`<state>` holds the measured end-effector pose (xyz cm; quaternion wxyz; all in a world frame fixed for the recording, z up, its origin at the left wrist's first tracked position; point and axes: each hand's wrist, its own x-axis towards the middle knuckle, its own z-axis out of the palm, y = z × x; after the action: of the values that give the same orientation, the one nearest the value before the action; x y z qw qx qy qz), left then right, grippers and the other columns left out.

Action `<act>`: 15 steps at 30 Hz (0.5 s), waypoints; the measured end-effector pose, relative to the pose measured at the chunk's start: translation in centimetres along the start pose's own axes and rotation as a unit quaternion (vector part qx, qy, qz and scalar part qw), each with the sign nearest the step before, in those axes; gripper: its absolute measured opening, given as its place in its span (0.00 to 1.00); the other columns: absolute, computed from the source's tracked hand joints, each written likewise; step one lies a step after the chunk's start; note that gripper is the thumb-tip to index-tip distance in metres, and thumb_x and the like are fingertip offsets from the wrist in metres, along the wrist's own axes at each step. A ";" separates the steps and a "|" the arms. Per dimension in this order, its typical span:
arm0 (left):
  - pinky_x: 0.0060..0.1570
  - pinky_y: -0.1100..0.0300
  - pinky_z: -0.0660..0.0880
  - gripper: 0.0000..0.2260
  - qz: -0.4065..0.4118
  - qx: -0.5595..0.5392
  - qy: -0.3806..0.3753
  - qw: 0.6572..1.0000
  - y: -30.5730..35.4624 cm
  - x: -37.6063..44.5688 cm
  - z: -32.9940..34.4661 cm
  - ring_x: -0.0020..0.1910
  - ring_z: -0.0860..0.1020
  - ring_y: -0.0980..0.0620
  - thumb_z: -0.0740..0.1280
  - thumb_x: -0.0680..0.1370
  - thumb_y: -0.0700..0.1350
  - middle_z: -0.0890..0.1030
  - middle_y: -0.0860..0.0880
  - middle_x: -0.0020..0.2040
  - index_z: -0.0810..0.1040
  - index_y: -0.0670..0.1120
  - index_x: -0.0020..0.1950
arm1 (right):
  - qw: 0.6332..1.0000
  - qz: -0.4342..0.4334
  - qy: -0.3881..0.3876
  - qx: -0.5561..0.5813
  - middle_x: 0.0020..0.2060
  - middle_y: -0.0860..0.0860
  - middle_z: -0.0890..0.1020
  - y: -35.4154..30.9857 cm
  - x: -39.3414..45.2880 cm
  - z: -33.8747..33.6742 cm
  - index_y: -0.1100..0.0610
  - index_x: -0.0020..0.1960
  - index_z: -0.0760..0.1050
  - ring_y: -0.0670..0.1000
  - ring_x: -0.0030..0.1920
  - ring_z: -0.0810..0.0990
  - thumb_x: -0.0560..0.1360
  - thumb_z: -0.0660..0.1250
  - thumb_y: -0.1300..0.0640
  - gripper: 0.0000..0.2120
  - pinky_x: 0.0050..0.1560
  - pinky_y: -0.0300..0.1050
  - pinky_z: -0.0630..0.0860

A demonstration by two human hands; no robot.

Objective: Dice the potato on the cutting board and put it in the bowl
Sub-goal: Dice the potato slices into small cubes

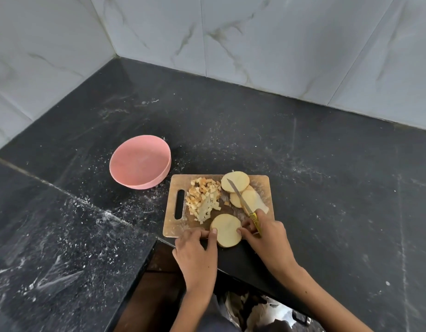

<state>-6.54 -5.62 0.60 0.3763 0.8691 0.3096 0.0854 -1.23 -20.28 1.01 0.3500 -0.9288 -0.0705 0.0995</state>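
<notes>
Potato slice (226, 230) at cutting board's (178, 226) near edge, pinched between left hand (197, 252) fingertips and right hand (264, 236) — which also grips knife (243, 202) — likely squaring it for dicing; bowl (140, 162) waits beside.

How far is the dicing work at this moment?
Done: a pile of diced potato lies on the cutting board. In hand: both hands, left and right, hold one round slice; the right also grips the knife. Left: more slices wait uncut, and the pink bowl is empty.
</notes>
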 end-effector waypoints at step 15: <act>0.54 0.53 0.64 0.18 0.360 0.192 -0.056 0.911 -1.7 1.7 0.6 0.55 0.70 0.48 0.78 0.63 0.58 0.82 0.46 0.59 0.86 0.51 0.49 | 1.000 -0.018 -0.014 0.015 0.30 0.47 0.74 -1.2 0.4 -1.7 0.51 0.38 0.64 0.46 0.29 0.72 0.78 0.56 0.40 0.17 0.29 0.41 0.67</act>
<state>-5.83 -4.07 -1.14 0.1624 0.9805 -0.0349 0.1052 -0.52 -20.39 2.96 0.3650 -0.9204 -0.0908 0.1067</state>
